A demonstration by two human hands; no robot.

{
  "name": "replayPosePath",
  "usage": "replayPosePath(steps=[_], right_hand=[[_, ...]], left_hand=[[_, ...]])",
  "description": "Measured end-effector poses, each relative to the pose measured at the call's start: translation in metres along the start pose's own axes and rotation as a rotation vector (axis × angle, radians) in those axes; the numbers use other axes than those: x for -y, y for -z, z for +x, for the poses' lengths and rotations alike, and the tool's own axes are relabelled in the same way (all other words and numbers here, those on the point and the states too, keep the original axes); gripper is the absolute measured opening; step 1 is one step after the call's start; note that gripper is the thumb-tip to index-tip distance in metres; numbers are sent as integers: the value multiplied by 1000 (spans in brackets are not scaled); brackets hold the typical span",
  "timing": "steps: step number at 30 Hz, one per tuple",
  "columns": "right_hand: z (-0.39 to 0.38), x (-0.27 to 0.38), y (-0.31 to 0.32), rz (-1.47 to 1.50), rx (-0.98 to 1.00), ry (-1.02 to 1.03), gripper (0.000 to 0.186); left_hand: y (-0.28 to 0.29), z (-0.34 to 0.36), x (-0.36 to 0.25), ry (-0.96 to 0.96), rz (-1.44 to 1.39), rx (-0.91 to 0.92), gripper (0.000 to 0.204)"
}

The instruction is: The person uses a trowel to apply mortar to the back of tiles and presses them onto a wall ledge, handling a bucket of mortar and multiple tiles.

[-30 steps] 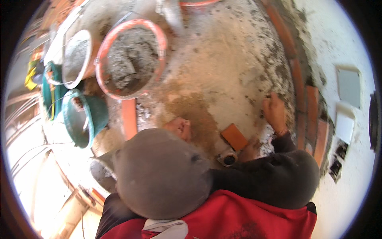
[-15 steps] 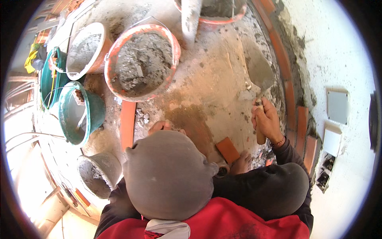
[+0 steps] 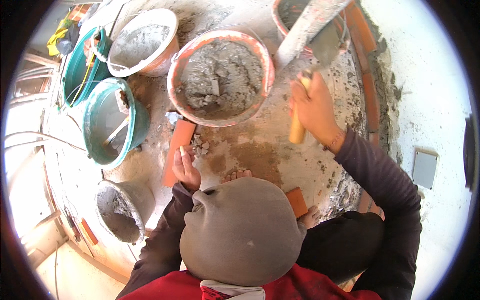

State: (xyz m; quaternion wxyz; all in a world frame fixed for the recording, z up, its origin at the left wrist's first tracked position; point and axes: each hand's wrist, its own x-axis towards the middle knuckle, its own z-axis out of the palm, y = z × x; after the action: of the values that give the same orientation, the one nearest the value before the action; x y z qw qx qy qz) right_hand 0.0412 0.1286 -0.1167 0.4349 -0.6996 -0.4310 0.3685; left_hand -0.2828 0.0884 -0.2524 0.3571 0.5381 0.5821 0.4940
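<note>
My right hand (image 3: 317,110) is closed around the wooden handle of a trowel (image 3: 326,46). Its grey blade points away from me, over the near side of the far orange bucket (image 3: 287,22), partly behind a pale blurred post (image 3: 307,32). Beside a long flat orange brick (image 3: 181,132), my left hand (image 3: 186,169) has its fingers partly bent and apart. Its fingertips overlap the brick's right edge; whether they touch it I cannot tell. Ahead, between my hands, stands an orange-rimmed bucket (image 3: 270,75) of wet grey mortar (image 3: 225,72).
To the left stand a white-rimmed bucket (image 3: 172,25), two green buckets (image 3: 142,122) and a tipped grey bucket (image 3: 142,200). Another orange brick (image 3: 297,202) lies by my foot. Along the white wall (image 3: 425,90) on the right runs a row of bricks (image 3: 369,97).
My right hand has lifted the trowel from the floor and carried it forward to the far bucket. My left hand has come out beside the long brick. The view has shifted.
</note>
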Motion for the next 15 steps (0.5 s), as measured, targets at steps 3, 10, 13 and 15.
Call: replayPosePath(steps=[3,10,13,15], right_hand=[[-44,-18,10,-22,76,-18,17],[-114,-39,84,-287,209,-267,11],[-103,-18,110,-567,424,-161,12],[-82,15,105,-824,445,93,15]], left_hand=[[3,20,20,25,-172,-10,26],[-1,73,-2,102,-171,54,19],[5,70,-1,97,41,43,22],[21,59,2,-51,472,52,40]])
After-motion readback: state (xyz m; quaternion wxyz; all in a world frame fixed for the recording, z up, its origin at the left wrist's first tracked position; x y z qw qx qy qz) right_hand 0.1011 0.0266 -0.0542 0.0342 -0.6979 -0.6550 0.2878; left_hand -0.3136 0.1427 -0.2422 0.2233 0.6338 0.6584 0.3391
